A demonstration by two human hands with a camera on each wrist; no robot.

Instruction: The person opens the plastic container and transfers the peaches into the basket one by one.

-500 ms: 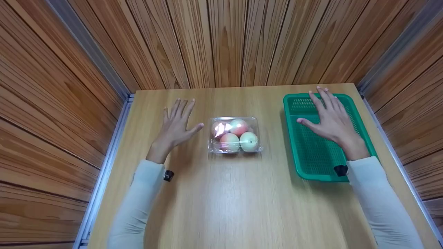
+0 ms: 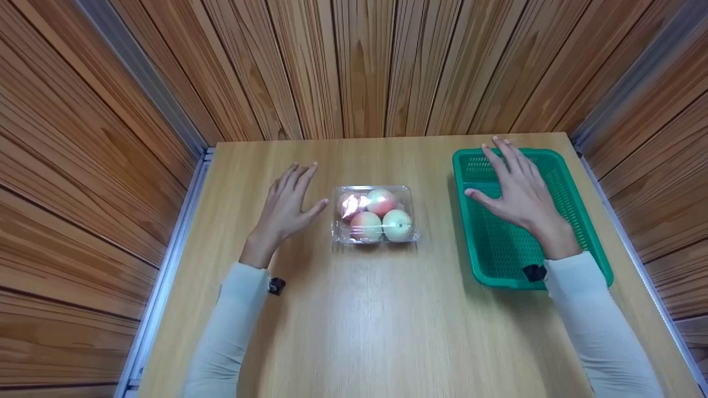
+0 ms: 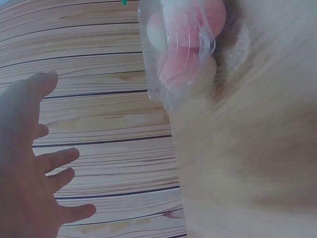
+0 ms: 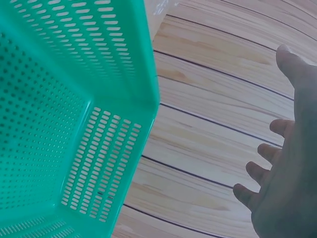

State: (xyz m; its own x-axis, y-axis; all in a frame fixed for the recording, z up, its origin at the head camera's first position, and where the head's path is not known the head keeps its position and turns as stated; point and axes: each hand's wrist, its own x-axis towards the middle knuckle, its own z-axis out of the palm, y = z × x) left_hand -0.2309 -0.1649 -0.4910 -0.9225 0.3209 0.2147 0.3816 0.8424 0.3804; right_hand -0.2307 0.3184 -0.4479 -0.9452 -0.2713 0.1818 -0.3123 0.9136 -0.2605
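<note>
A clear plastic box of peaches (image 2: 365,226) sits on the wooden table, between my two hands in the head view. To its left my left hand (image 2: 285,213) hovers with fingers spread, its thumb nearest the box but apart from it. The left wrist view shows the same box (image 3: 185,54) beyond that hand (image 3: 29,168), with nothing in the fingers. My right hand (image 2: 522,199) is held above a green perforated basket (image 2: 472,237), fingers extended and holding nothing. In the right wrist view the basket (image 4: 143,74) lies left of the hand (image 4: 287,168).
Wooden plank walls (image 2: 359,72) enclose the table (image 2: 365,320) at the back and both sides. Metal rails (image 2: 182,221) run along the table's left and right edges. Small black devices (image 2: 276,286) are worn at both wrists.
My left hand has shifted slightly right, closer to the box. The right hand has moved a little left over the basket. Box and basket stay in place.
</note>
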